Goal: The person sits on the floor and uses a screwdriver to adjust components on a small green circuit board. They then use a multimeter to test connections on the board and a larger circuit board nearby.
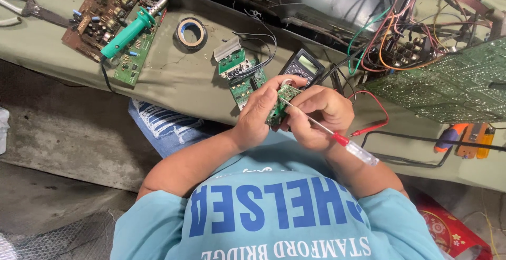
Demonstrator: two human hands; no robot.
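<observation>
Close to the body, the left hand [258, 113] pinches a small green circuit board [276, 106] by its edges while the right hand [321, 116] grips a thin screwdriver [337, 136], its tip on the board; this looks like probing or loosening, which calls for a steady tip. Beyond, on the surface [174, 81], lie a multimeter [301, 66], another board [240, 75], a tape roll [191, 32] and a green soldering iron [129, 32]; no containers show.

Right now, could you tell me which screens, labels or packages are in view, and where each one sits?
Multimeter: on the bench just beyond the hands, black body, small grey-green rectangular screen.
Red package: on the floor at lower right, glossy red with gold round pattern.
No other screens or labels can be made out.
</observation>
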